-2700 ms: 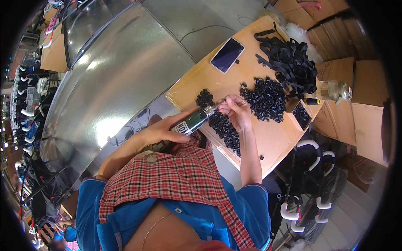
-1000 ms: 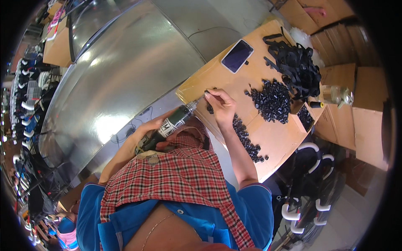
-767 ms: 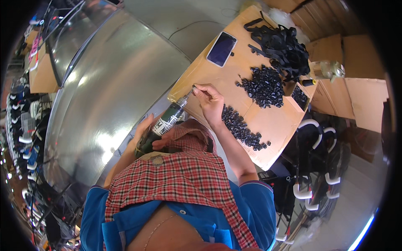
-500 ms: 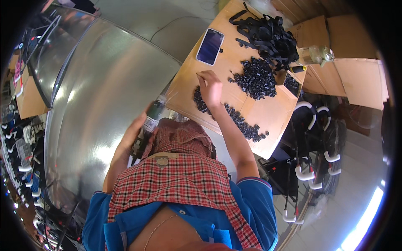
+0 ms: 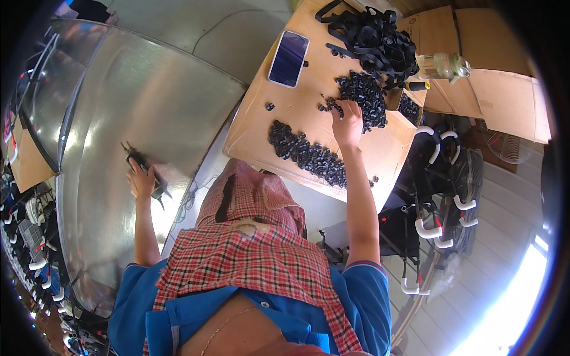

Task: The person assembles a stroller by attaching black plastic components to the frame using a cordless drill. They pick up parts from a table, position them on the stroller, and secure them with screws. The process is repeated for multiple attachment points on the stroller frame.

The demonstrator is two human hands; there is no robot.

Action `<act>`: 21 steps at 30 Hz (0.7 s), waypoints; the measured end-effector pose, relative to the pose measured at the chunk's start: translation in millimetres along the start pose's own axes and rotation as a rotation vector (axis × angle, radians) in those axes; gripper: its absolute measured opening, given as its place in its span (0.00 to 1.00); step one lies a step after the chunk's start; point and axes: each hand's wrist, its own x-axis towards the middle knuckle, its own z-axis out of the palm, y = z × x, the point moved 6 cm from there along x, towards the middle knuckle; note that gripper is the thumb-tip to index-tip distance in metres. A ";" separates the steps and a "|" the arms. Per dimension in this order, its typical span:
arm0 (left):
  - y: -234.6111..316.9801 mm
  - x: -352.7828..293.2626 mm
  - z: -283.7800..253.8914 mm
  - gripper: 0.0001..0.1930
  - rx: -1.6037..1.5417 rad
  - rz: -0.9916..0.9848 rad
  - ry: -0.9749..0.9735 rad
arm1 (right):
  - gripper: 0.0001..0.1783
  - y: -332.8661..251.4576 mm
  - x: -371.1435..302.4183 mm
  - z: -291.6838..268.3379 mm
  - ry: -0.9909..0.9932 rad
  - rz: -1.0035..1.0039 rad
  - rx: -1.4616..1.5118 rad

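Note:
On the shiny metal bench [image 5: 107, 113], my left hand [image 5: 141, 181] is closed around a dark hand tool [image 5: 158, 188] with thin prongs at its far end; its exact kind is unclear. My right hand [image 5: 349, 126] reaches over the cardboard-topped table [image 5: 249, 127]. Its fingers are bent and pinched on a small black plastic piece [image 5: 339, 112] at the near left edge of a big pile of such pieces [image 5: 369, 95]. A second, longer heap of black pieces [image 5: 303, 149] lies nearer to me. One loose piece [image 5: 270, 107] sits apart. Across my plaid apron [image 5: 249, 255] hangs a black strap [image 5: 226, 199].
A phone [image 5: 288, 59] lies at the table's far left. Tangled black straps [image 5: 380, 44] fill the far end, beside a small box of black pieces [image 5: 408, 108], a yellow-and-black spool [image 5: 419, 86] and a clear bottle [image 5: 442, 66]. White curved handles [image 5: 427, 228] stand to the right.
My left hand has moved from beside my lap out onto the metal bench with the tool. My right hand has gone rightward to the big pile. A loose black piece now shows on the table's left.

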 end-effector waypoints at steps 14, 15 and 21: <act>493.6 -127.3 -156.7 0.17 -0.723 1.193 0.100 | 0.02 -4.5 -9.0 2.4 0.124 -0.111 0.276; 507.9 -121.0 -149.3 0.15 -0.688 1.175 0.140 | 0.02 1.9 -12.5 -3.0 0.109 0.019 0.383; 533.3 -126.9 -127.3 0.02 -0.523 1.125 0.094 | 0.09 50.3 -85.1 0.1 -0.149 0.759 1.006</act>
